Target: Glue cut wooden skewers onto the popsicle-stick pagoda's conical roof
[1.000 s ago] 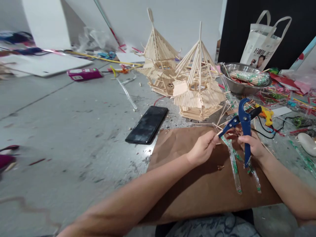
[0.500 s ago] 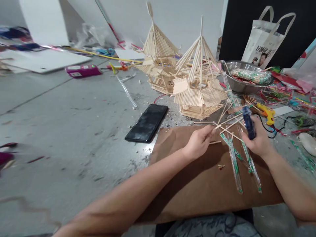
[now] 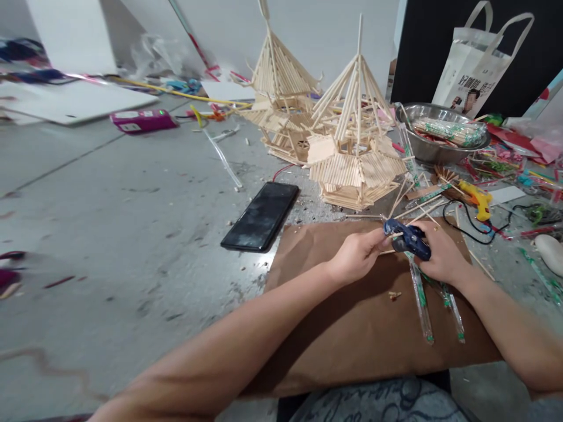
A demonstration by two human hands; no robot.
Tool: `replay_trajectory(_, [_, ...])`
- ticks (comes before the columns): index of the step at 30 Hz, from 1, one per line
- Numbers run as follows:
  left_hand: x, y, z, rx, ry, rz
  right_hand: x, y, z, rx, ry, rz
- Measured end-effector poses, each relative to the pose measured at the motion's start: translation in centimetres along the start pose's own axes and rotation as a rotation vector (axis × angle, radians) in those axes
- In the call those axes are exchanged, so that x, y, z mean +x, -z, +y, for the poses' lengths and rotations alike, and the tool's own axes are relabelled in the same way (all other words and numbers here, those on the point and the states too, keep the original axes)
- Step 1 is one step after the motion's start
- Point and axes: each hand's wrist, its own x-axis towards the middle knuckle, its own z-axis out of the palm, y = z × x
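Note:
My left hand [image 3: 358,256] pinches a thin wooden stick [image 3: 387,252] over a brown paper sheet [image 3: 352,334]. My right hand [image 3: 442,255] grips blue cutting pliers [image 3: 407,239], whose head points left and meets the stick's end beside my left fingertips. Two wrapped chopstick pairs [image 3: 422,305] lie on the paper just below my right hand. Two pagoda models built of sticks stand beyond the paper, the nearer model [image 3: 355,146] in front of the farther model [image 3: 279,99].
A black phone [image 3: 261,215] lies left of the paper. A steel bowl [image 3: 440,146] with wrapped chopsticks sits at the back right beside a white bag [image 3: 479,64]. A yellow glue gun [image 3: 477,199] with its cable, loose sticks and scraps litter the right. A purple box [image 3: 143,120] lies far left.
My right hand swung the blue pliers down from upright to lie flat, their head now at the stick held by my left hand. The left hand has hardly moved.

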Motion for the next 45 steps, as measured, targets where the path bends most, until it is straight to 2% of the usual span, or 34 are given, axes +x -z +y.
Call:
replay_trajectory(9, [-0.2,-0.1,0.2,-0.016,-0.006,-0.028,0.0,0.0,-0.1,-0.014,0.002,-0.011])
replay_trajectory(16, [-0.2,-0.1,0.5,0.064,0.001,-0.057,0.1,-0.1,-0.1,-0.014,0.031,-0.023])
replay_trajectory(23, [-0.3,0.0,0.5,-0.024,0.007,-0.032,-0.1,-0.2,-0.1,-0.010,0.016,-0.006])
replay_trajectory(35, [-0.2,0.0,0.7,0.010,-0.003,-0.072,-0.2,-0.2,0.0,-0.065,0.031,-0.001])
replay_trajectory(40, [-0.3,-0.1,0.9,0.063,-0.010,-0.055,-0.2,-0.7,0.2,-0.103,0.041,0.018])
replay_trajectory(45, [-0.3,-0.3,0.9,0.073,0.047,0.025,-0.1,-1.0,0.3,-0.162,0.028,0.062])
